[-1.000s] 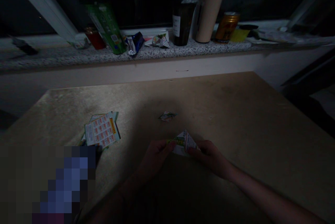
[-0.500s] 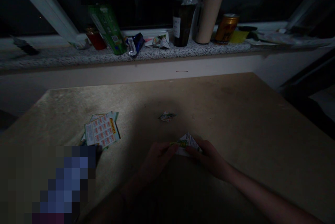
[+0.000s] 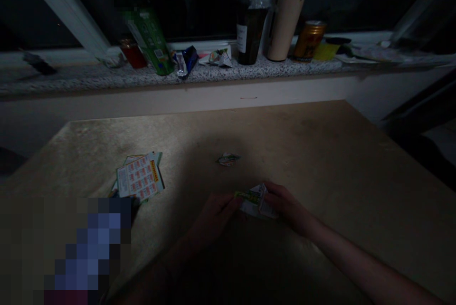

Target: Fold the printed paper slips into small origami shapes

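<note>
A partly folded piece of printed paper, white with a green and yellow band, is held between my two hands low over the table. My left hand pinches its left end with thumb and fingers. At the right end, my right hand grips the paper near its upper corner. Just beyond them a small folded paper piece lies on the table. Off to the left is a loose stack of printed paper cards. Dim light and shadow hide the undersides of both hands.
On the granite sill stand a green bottle, a dark cup, a cardboard tube and a golden can. Crumpled wrappers lie among them. A blurred-out patch covers the table's lower left.
My right hand has shifted its grip up along the paper's right side. The paper's right part now looks more opened out and hangs a little lower.
</note>
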